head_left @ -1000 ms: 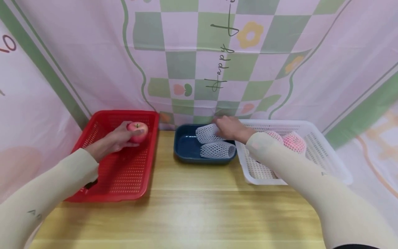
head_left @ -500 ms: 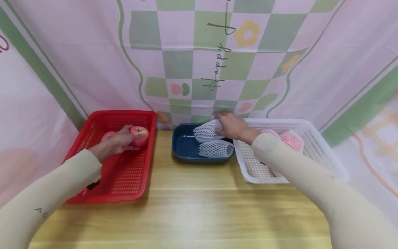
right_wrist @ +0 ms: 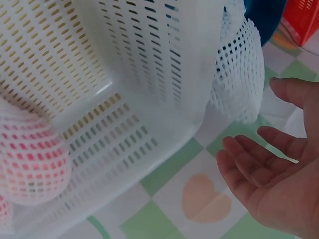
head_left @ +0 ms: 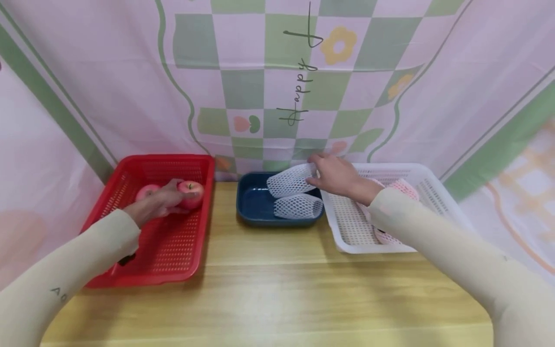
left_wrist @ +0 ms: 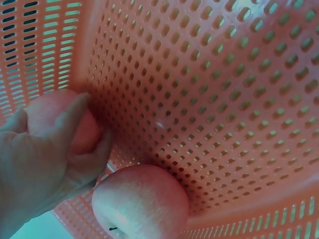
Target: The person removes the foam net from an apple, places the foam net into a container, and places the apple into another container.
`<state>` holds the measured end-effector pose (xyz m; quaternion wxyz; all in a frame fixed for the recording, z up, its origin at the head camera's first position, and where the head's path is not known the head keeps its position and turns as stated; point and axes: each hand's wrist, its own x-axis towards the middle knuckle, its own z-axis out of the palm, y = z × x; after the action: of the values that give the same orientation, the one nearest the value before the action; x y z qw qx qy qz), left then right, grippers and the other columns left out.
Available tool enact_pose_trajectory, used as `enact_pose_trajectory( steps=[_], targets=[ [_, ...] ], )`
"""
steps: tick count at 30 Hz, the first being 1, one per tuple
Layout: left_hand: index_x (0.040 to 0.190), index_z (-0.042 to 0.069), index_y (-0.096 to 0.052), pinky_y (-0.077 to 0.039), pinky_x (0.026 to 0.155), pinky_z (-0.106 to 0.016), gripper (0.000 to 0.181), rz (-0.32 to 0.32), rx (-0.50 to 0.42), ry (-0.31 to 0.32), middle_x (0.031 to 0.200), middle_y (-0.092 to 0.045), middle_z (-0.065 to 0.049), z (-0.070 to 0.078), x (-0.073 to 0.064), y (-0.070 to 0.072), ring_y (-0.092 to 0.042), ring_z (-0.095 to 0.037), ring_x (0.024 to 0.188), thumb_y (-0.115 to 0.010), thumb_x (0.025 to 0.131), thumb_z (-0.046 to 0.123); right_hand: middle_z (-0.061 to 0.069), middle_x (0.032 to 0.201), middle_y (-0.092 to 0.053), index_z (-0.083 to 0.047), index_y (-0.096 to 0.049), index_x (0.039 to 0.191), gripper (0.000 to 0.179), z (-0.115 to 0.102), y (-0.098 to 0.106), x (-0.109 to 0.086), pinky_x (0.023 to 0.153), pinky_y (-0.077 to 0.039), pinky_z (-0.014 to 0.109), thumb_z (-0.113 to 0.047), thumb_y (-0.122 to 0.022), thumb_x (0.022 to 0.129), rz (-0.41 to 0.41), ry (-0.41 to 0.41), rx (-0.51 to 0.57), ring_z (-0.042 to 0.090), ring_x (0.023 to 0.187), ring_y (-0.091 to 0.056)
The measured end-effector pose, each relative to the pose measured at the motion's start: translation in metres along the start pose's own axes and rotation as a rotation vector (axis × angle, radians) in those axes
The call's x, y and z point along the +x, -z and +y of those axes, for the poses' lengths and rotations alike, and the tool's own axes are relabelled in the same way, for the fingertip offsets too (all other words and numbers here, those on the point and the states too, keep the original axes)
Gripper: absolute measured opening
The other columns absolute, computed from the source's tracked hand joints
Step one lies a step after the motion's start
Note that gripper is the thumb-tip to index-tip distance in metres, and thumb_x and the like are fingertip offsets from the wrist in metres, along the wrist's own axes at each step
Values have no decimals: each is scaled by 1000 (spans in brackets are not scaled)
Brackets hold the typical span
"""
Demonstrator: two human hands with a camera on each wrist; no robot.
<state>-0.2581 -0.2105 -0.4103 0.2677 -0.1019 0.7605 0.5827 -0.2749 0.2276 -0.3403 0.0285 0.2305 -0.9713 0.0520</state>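
My left hand (head_left: 166, 198) reaches into the red basket (head_left: 200, 241) and holds an apple (head_left: 193, 193) near its right wall. In the left wrist view, thumb and fingers curl round that apple (left_wrist: 52, 109). A second apple (left_wrist: 142, 204) lies on the basket floor beside the hand. My right hand (head_left: 340, 177) hovers at the right end of a blue dish (head_left: 255, 198), fingers loosely spread with nothing in them. Two white foam fruit nets (head_left: 291, 180) lie in the dish. In the right wrist view, a gap separates the fingertips from the nearer foam net (right_wrist: 241, 79).
On the right stands a white basket (head_left: 340, 236), partly under my right forearm. Inside it are fruits in foam nets (right_wrist: 32, 154). A printed curtain (head_left: 243, 89) hangs close behind the containers. The wooden table (head_left: 269, 289) runs along the front.
My right hand has let go of the upper foam net and drawn right. My left hand has lowered its apple slightly in the red basket, and the second apple has come into sight.
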Motion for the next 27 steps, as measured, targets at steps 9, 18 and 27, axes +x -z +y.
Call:
enact_pose_trajectory(
  steps=[9, 18, 27],
  targets=[
    [165, 1, 14, -48, 116, -50, 89, 28, 29, 16, 167, -16, -30, -1, 3, -2, -42, -40, 143, -55, 110, 14, 26, 140, -63, 2, -63, 138, 54, 18, 15, -20, 97, -54, 63, -30, -75, 97, -24, -16, 11, 47, 116, -66],
    [164, 0, 13, -50, 113, -47, 93, 23, 47, -6, 165, -19, -29, -3, 7, -2, -52, -34, 129, -59, 108, 14, 28, 138, -64, 3, -63, 138, 55, 26, 24, -43, 100, -52, 64, -32, -76, 97, -45, -30, 5, 48, 123, -62],
    [167, 3, 12, -43, 118, -55, 92, 32, 73, -15, 168, -16, -30, 0, 4, -2, -37, -45, 147, -58, 107, 8, 31, 130, -66, 7, -63, 134, 54, 39, 26, -60, 97, -53, 64, -29, -76, 97, -41, -21, -1, 49, 114, -66]
  ],
)
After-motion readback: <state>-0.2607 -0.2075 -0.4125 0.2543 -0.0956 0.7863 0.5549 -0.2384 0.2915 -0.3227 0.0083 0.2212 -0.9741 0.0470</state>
